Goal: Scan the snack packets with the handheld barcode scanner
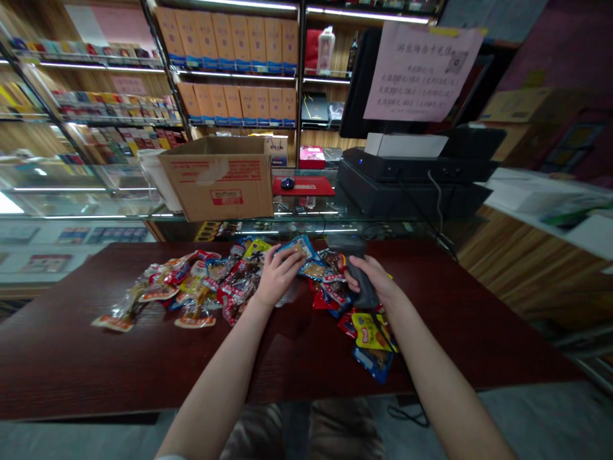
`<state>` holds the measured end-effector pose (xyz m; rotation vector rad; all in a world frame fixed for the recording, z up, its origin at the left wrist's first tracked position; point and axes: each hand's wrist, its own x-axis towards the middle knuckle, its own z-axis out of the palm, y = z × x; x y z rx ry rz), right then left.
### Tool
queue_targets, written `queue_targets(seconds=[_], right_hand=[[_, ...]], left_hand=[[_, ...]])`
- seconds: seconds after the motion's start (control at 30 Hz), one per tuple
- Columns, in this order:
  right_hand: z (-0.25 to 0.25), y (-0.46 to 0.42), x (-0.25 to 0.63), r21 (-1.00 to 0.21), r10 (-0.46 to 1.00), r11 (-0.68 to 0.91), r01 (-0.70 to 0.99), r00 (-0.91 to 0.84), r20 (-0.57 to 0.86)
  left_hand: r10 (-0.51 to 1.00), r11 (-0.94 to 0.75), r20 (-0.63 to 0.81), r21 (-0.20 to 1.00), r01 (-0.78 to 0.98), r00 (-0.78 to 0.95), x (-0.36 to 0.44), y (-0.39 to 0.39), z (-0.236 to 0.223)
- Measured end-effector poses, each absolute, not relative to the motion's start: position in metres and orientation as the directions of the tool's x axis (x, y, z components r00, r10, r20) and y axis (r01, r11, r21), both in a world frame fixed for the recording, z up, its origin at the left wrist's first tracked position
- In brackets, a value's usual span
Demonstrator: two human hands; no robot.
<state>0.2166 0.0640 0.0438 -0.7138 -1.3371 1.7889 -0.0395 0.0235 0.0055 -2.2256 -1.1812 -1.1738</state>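
A heap of small snack packets (pixel 191 287) lies spread across the dark red table (pixel 71 358). My left hand (pixel 276 276) pinches a blue-edged snack packet (pixel 301 248) at the heap's far side, lifted a little above the others. My right hand (pixel 371 276) is wrapped round the grip of a grey handheld barcode scanner (pixel 352 255), its head pointing toward that packet. A yellow packet (pixel 368 331) and a blue packet (pixel 376 362) lie under my right forearm.
Behind the table stands a glass counter (pixel 86 204) with an open cardboard box (pixel 220 179), a red mouse pad with a mouse (pixel 301 185), and a black till with a monitor (pixel 412 172). Shelves of boxed goods (pixel 230 64) fill the back wall.
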Motion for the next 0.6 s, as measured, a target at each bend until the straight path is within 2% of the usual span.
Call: queue_targets(seconds=[0.13,0.2,0.47,0.6], right_hand=[[0.032,0.059,0.217,-0.960,0.834,-0.165,-0.226,-0.551,-0.014],[0.030,0.057,0.219,-0.960,0.840,-0.167,-0.225,-0.542,-0.019],[0.035,0.053,0.218,-0.956,0.846,-0.154,-0.251,-0.534,0.004],[0.034,0.054,0.220,-0.951,0.839,-0.171,-0.258,-0.545,-0.004]], left_hand=[[0.645,-0.643,0.721,0.334,0.689,0.252,-0.039,0.023,0.010],[0.689,-0.646,0.675,0.407,0.646,0.265,-0.038,0.023,0.011],[0.695,-0.666,0.662,0.445,0.598,0.282,-0.037,0.022,0.012],[0.693,-0.668,0.649,0.414,0.618,0.314,-0.037,0.022,0.011]])
